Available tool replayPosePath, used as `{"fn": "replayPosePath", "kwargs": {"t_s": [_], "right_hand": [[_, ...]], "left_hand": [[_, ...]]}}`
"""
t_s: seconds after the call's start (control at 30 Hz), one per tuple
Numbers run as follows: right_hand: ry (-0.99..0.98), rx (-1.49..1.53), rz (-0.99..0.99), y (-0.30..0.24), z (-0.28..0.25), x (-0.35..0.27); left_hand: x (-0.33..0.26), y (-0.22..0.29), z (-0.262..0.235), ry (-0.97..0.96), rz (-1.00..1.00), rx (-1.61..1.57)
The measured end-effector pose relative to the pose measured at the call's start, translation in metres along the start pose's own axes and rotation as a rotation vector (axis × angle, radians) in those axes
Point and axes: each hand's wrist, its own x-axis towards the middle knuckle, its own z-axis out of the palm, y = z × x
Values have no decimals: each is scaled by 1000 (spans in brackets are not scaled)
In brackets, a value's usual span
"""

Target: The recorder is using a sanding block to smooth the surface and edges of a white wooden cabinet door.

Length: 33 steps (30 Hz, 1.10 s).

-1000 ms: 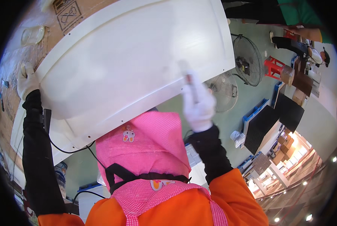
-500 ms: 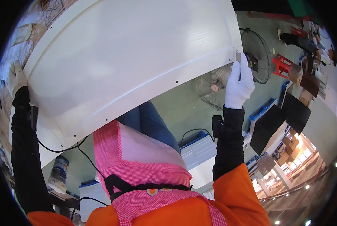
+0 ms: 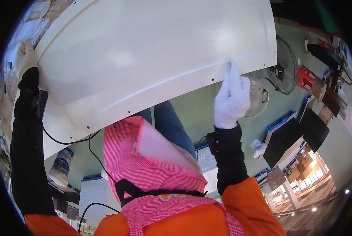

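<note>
A large white panel [image 3: 156,43] with a raised border and several small dark holes along its near edge fills the upper view. Along its left edge lies my left hand [image 3: 26,63] in a pale glove, fingers stretched out and seemingly resting against the edge. My right hand [image 3: 233,96], in a white knitted glove, is over the near right border. Its fingers point away from me and pinch a small, thin grey piece [image 3: 230,62], blurred by motion, at the panel's groove. What that piece is made of does not show.
Beyond the panel's right end stand floor fans [image 3: 284,65] and a red stool [image 3: 305,78]. Black boards [image 3: 282,137] are at right. A bucket [image 3: 61,167] stands below the panel at left. A black cable [image 3: 61,141] loops from my left forearm.
My right hand has moved left along the near border, away from the panel's right corner, with the small grey piece. The whole view has shifted somewhat; my left hand stays by the left edge.
</note>
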Motion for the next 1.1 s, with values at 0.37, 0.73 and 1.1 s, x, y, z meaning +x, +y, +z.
{"fn": "replayPosePath", "kwargs": {"t_s": [0.37,0.73,1.1], "right_hand": [[-363,495,-396,-141,5,-80],[136,140,99,-123,22,-67],[-281,530,-251,-340,33,-155]], "left_hand": [[-30,32,-12,48,67,-120],[-16,7,0,103,202,-320],[-53,44,-19,30,207,-985]]}}
